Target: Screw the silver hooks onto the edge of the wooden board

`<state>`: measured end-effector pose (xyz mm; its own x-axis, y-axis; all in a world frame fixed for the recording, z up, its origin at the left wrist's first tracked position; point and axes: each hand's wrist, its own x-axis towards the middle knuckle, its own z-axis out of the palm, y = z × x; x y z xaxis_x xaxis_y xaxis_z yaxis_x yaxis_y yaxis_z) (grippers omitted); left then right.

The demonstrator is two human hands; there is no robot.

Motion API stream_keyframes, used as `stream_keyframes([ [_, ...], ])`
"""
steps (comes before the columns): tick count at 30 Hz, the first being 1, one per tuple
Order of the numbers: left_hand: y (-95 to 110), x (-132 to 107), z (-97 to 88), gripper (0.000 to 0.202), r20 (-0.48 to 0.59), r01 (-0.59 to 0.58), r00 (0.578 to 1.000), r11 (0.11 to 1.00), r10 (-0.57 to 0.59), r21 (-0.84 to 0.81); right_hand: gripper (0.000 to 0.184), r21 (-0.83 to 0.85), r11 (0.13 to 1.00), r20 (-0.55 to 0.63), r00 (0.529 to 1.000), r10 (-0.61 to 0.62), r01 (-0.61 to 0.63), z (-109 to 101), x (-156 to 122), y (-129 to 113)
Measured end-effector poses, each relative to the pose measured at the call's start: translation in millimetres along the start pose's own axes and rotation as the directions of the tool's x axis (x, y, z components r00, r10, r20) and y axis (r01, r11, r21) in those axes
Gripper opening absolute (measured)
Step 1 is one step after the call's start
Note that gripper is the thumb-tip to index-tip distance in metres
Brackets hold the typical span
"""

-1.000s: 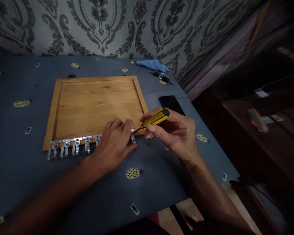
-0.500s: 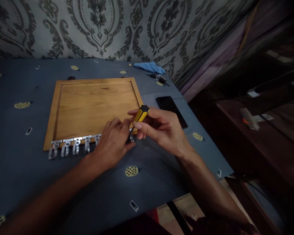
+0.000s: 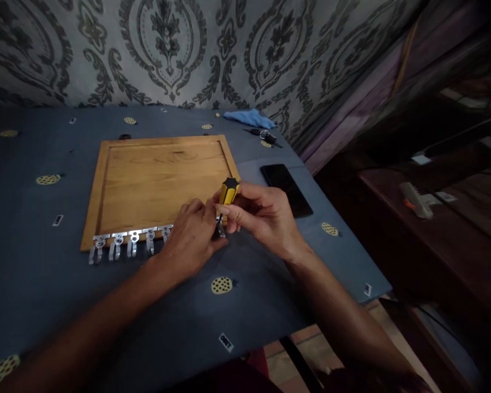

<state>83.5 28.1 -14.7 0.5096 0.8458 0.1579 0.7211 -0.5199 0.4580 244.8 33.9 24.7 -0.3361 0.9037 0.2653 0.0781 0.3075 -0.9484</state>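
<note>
A wooden board (image 3: 159, 180) with a raised rim lies on the blue cloth. A metal rail of hooks (image 3: 126, 243) runs along its near edge. My left hand (image 3: 192, 240) rests curled over the right end of that rail, fingertips pressing on it. My right hand (image 3: 262, 215) grips a yellow and black screwdriver (image 3: 228, 194), held nearly upright. Its tip points down at the rail's right end, just beside my left fingertips.
A black phone (image 3: 286, 183) lies right of the board. Farther back are a blue cloth rag (image 3: 249, 117) and keys (image 3: 265, 136). The table's edge drops off at the right and near side; a dark wooden shelf (image 3: 433, 218) stands beyond.
My right hand swung the screwdriver from a low slant to nearly upright and moved left toward the rail's end. My left hand stayed on the rail.
</note>
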Motion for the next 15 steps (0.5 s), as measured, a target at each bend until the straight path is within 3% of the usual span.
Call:
stream_keyframes([
  [8, 0.0, 0.1, 0.8, 0.037, 0.0, -0.019, 1.0, 1.0, 0.019, 0.02, 0.026, -0.009, 0.999, -0.023, 0.999, -0.04, 0.04, 5.0, 0.5, 0.1],
  [15, 0.1, -0.3, 1.1, 0.038, 0.003, -0.022, 1.0, 1.0, 0.022, 0.017, 0.026, -0.04, 0.998, -0.025, 0.998, -0.053, 0.051, 3.3, -2.4, 3.2],
])
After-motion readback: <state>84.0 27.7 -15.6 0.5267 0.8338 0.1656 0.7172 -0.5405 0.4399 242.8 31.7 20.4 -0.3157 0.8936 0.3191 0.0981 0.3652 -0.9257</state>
